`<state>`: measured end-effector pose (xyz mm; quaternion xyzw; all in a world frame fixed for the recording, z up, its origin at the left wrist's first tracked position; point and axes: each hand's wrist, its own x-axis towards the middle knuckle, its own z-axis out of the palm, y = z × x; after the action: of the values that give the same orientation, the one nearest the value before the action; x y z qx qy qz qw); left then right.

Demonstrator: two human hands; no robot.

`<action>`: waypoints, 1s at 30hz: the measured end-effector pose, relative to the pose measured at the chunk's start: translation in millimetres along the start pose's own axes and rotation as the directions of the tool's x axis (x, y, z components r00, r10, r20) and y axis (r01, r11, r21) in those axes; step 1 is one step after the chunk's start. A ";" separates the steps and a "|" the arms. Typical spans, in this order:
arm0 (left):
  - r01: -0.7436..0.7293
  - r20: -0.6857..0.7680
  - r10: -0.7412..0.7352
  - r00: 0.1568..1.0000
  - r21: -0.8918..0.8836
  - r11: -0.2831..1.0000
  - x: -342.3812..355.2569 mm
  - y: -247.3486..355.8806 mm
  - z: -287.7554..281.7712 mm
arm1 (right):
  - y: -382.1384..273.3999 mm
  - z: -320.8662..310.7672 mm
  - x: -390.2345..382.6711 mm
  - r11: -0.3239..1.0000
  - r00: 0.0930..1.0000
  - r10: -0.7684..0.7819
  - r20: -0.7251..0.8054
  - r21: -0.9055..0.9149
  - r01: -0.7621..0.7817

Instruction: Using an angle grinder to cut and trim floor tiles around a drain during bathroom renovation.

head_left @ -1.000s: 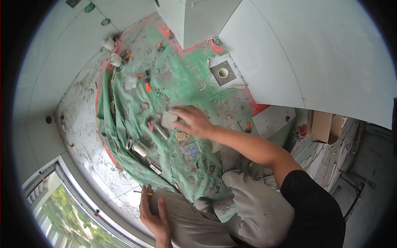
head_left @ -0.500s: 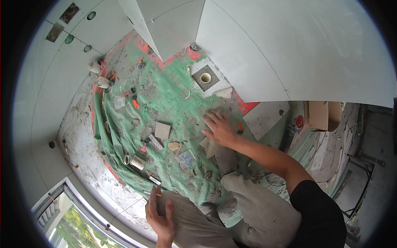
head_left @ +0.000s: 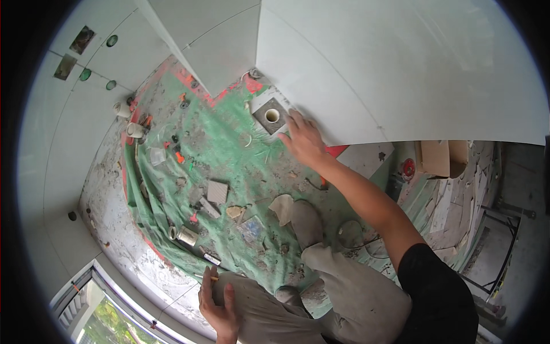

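Observation:
My left hand (head_left: 216, 312) rests by my left knee, with a cigarette (head_left: 214, 278) held between its fingers. Stretched out toward the wall, my right hand (head_left: 305, 140) has its fingers spread and nothing in them. Its fingertips are at the right side of a white floor tile (head_left: 277, 95). I cannot tell whether they press on the tile or hover over it. In that tile sits a grey square with a round pale pipe opening (head_left: 272, 116). The lower edge of the white wall panel (head_left: 395, 74) runs just beyond this hand.
A dusty green sheet (head_left: 229, 155) covers the floor, strewn with debris. On it lie a ribbed tile piece (head_left: 217, 192), a clear plastic bag (head_left: 250, 228) and a pale pipe fitting (head_left: 187, 235). More fittings (head_left: 135, 130) stand along the left wall. A cardboard box (head_left: 432, 159) stands right.
My right hand has moved forward from above the green sheet to the tile with the pipe opening. The view has shifted slightly. My left hand still holds the cigarette by my knee.

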<state>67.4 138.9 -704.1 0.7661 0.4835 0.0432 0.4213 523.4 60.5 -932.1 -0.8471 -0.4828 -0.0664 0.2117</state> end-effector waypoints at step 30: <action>0.171 0.019 -0.170 0.985 -0.194 0.966 -34.7 39.0 -13.8 | 19.4 38.6 -13.8 0.900 0.970 0.020 0.241 -0.427 0.088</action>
<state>70.0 113.3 -656.6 0.6768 0.5405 0.0532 0.4970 529.0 57.3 -977.0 -0.8661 -0.4925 -0.0734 -0.0438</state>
